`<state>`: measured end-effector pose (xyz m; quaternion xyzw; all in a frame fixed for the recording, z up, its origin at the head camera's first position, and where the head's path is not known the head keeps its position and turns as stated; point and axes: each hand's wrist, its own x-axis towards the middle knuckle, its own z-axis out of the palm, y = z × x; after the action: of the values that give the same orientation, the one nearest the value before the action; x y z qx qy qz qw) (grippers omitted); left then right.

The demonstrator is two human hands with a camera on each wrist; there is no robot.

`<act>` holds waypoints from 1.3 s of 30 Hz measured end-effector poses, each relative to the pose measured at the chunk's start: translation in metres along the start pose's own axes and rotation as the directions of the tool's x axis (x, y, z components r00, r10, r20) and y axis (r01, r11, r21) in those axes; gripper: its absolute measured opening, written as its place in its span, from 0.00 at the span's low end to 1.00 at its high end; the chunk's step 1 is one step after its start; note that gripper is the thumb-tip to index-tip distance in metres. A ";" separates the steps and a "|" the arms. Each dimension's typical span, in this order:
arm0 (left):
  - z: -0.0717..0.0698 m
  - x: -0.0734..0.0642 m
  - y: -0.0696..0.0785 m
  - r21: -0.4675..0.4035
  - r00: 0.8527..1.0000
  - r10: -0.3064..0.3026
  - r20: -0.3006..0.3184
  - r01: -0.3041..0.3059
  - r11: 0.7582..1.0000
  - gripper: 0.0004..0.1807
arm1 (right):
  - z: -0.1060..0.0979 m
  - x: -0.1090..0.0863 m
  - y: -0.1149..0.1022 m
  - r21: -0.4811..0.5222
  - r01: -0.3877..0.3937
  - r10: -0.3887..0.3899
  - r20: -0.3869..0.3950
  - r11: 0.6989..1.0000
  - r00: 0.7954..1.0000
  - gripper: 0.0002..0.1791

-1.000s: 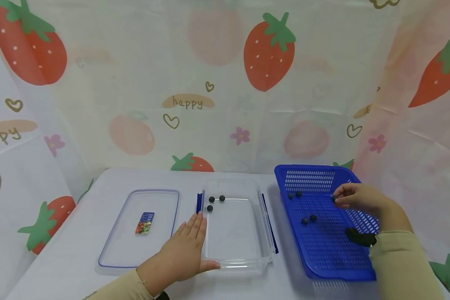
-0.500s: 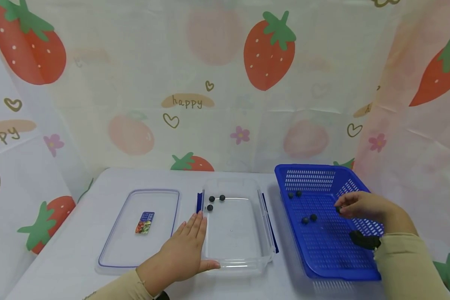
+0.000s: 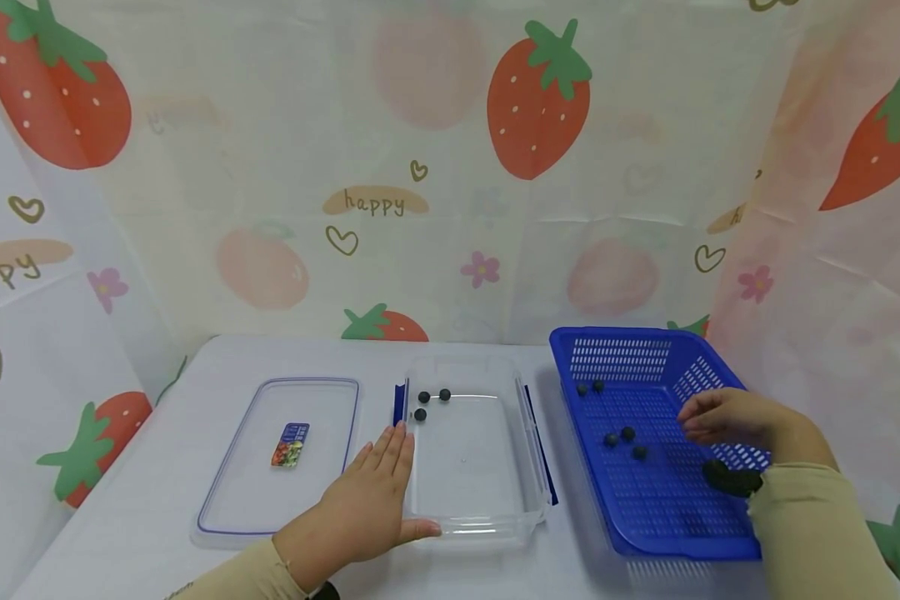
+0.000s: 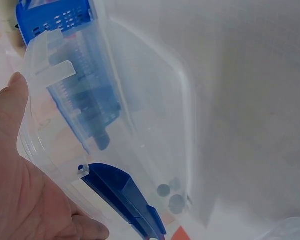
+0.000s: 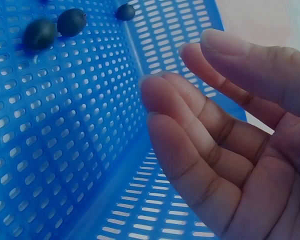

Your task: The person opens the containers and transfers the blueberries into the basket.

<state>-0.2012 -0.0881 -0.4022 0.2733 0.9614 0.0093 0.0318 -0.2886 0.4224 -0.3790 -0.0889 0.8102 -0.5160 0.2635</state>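
My right hand (image 3: pixel 731 421) hovers over the right side of the blue basket (image 3: pixel 675 533), its fingers loosely bent and nothing between them in the right wrist view. Several small dark, round, berry-like balls lie on the basket floor, among them one ball (image 3: pixel 640 452) left of that hand and another ball (image 5: pixel 72 22) in the right wrist view. My left hand (image 3: pixel 363 500) rests with straight fingers along the left side of a clear plastic box (image 3: pixel 465 475), thumb at its near rim. Three dark balls (image 3: pixel 423 397) sit in the box's far left corner.
A clear lid (image 3: pixel 232 500) with a blue seal and a colourful label (image 3: pixel 290 445) lies left of the box on the white table (image 3: pixel 120 517). Blue side latches (image 3: pixel 540 446) stick out from the box. A strawberry-print curtain (image 3: pixel 450 167) closes off the back and sides.
The dark ball that my right hand pinched is let go and now lies on the basket floor near two others. That hand has shifted slightly right and nearer. My left hand stays put.
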 end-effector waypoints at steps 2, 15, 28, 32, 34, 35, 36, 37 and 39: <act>-0.001 0.000 0.000 -0.001 1.000 -0.003 0.003 0.003 1.000 0.58 | -0.001 0.000 0.000 0.000 0.011 -0.011 0.003 1.000 1.000 0.07; 0.000 0.000 0.000 -0.003 1.000 -0.005 0.009 0.005 1.000 0.57 | -0.002 -0.003 -0.015 0.013 0.079 -0.078 -0.029 0.997 0.996 0.06; 0.000 0.000 0.000 -0.002 1.000 -0.001 0.000 0.001 1.000 0.57 | 0.012 0.016 -0.064 -0.068 0.200 -0.203 -0.039 0.978 0.978 0.09; 0.000 0.001 0.000 -0.009 1.000 -0.006 0.008 0.006 1.000 0.57 | 0.026 0.032 -0.082 -0.106 0.217 -0.223 -0.051 0.970 0.973 0.13; 0.000 0.001 -0.001 -0.011 1.000 -0.008 0.016 0.009 1.000 0.58 | 0.035 0.041 -0.090 -0.131 0.211 -0.221 -0.063 0.969 0.973 0.16; 0.000 0.001 -0.001 -0.013 1.000 -0.010 0.022 0.011 1.000 0.58 | 0.039 0.046 -0.094 -0.141 0.212 -0.223 -0.068 0.967 0.972 0.17; -0.001 0.001 -0.001 -0.015 1.000 -0.011 0.027 0.011 1.000 0.58 | 0.044 0.051 -0.098 -0.148 0.209 -0.221 -0.074 0.967 0.972 0.18; -0.001 0.001 -0.001 -0.016 0.999 -0.011 0.031 0.012 1.000 0.58 | 0.049 0.057 -0.101 -0.153 0.210 -0.224 -0.078 0.966 0.971 0.18; -0.002 0.000 0.000 -0.018 0.999 -0.012 0.035 0.013 1.000 0.58 | 0.059 0.068 -0.108 -0.169 0.213 -0.229 -0.078 0.962 0.970 0.18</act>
<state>-0.2018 -0.0882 -0.4004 0.2672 0.9622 0.0129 0.0510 -0.3288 0.2989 -0.3257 -0.1744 0.8458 -0.4793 0.1565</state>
